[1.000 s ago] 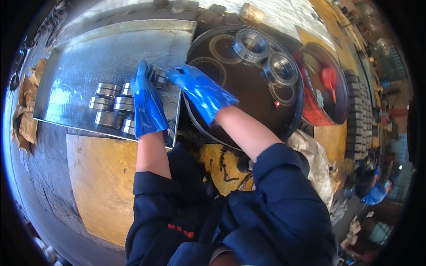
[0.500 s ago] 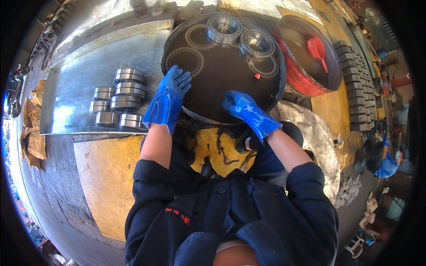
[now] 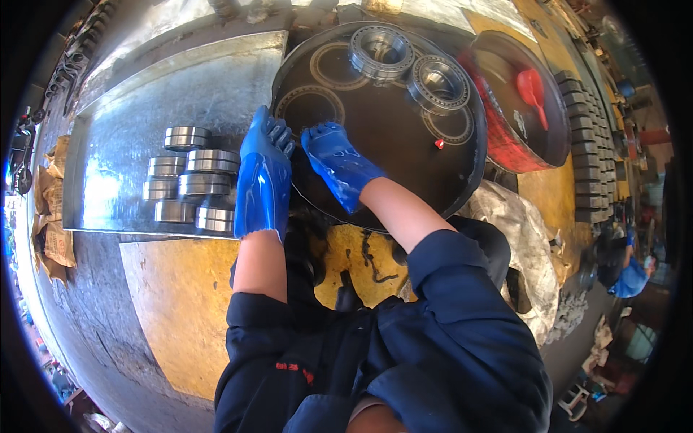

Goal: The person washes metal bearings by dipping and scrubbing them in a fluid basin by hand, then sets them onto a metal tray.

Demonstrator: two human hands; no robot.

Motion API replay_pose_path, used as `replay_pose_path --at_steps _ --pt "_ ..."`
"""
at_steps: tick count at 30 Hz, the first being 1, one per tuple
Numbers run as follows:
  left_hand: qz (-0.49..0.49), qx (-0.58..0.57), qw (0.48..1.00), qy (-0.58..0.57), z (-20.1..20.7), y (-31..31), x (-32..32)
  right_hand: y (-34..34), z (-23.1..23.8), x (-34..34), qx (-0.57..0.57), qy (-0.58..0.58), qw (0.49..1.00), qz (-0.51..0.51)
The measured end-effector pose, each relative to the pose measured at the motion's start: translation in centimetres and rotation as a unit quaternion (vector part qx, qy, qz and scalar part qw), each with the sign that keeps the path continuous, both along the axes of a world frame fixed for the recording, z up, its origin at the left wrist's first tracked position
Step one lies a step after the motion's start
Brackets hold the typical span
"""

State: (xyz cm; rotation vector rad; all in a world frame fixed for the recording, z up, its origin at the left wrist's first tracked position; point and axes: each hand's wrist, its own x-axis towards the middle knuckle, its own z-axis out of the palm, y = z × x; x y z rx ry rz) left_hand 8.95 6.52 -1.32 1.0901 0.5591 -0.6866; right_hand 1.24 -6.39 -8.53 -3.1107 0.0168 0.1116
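Note:
Both my hands wear long blue rubber gloves. My left hand [image 3: 266, 148] is over the left rim of a round tub [image 3: 479, 169] of dark liquid, its fingers loosely apart with nothing visible in them. Close beside it, my right hand [image 3: 333, 155] is above the liquid with its fingers curled under; what they hold, if anything, is hidden. Just beyond both hands, a ring-shaped bearing [image 3: 339, 108] lies in the liquid. At the tub's far side, one bearing [image 3: 381, 52] and another bearing [image 3: 439, 83] rise above the surface on other rings. A small red piece [image 3: 439, 144] sits nearer.
A metal tray [image 3: 108, 144] on the left holds several shiny bearing rings [image 3: 205, 183]. Right of the tub, a red basin [image 3: 516, 141] holds a red ladle [image 3: 531, 94]. Dark blocks [image 3: 588, 151] line the far right. A pale cloth [image 3: 516, 245] lies near my right leg.
My right hand has moved left across the tub to beside my left hand. My left hand has shifted slightly left. The farthest ring in the tray now lies farther left.

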Motion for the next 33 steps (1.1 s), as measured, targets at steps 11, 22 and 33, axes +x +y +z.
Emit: replay_pose_path --at_steps 11,22,33 --pt "-0.001 -0.012 1.0 0.008 1.2 -0.4 0.0 -1.0 -3.2 3.3 0.066 0.077 0.994 -0.039" --pt "0.005 -0.006 1.0 -0.006 1.0 0.2 -0.4 -4.1 -1.2 -6.0 0.004 0.279 0.957 0.074" --pt "-0.079 0.025 0.997 -0.009 -0.8 -0.9 -3.2 -2.9 0.6 -12.8 0.053 0.185 0.981 0.03"
